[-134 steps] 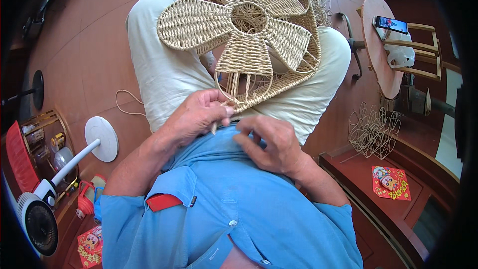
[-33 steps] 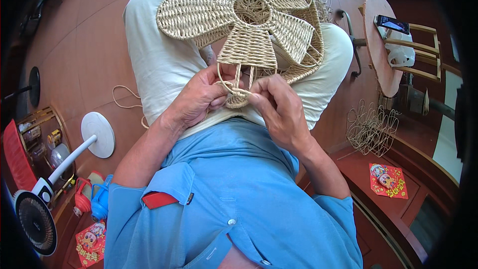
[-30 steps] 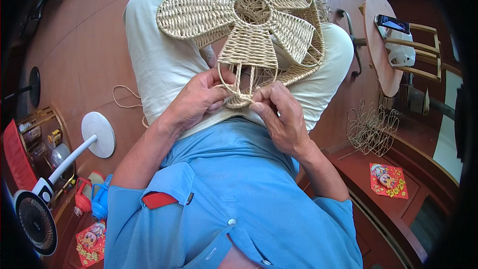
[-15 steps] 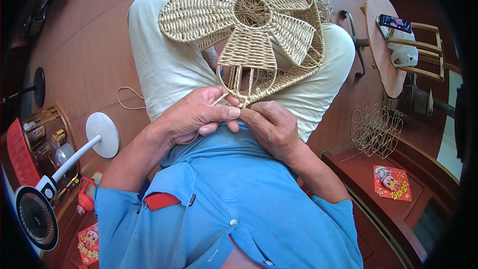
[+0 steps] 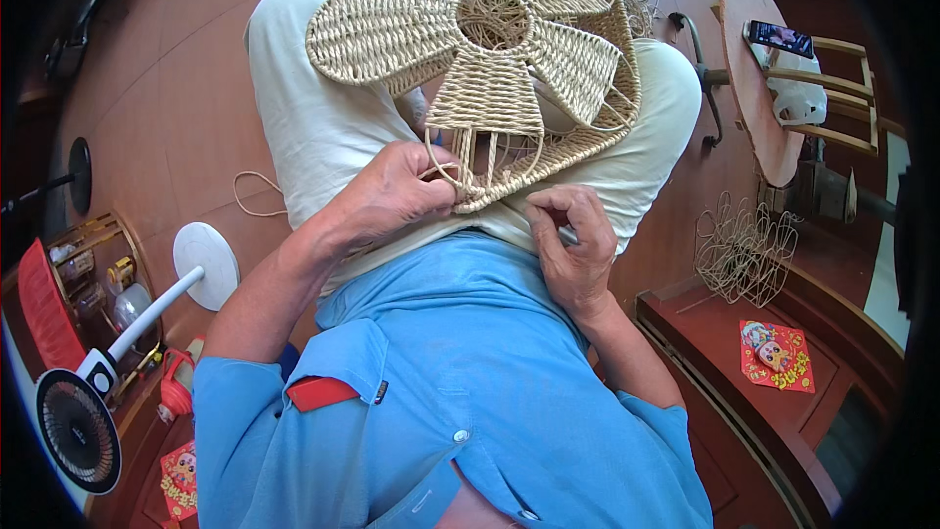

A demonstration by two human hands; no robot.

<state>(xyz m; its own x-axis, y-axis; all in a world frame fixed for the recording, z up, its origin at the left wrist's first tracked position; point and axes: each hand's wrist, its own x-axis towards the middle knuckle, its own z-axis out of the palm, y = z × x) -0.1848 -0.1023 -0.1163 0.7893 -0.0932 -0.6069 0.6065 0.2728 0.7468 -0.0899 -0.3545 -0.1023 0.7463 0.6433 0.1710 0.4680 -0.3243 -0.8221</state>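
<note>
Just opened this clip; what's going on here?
A seated person has a woven flower across the lap. The left hand is at the near petal's outer end, where bare strands show beyond the finished weave; just what its fingers grip is hidden. The right hand is off to the right, apart from the flower, fingers curled; whether it holds a strand, I can't tell. That petal is only partly filled.
</note>
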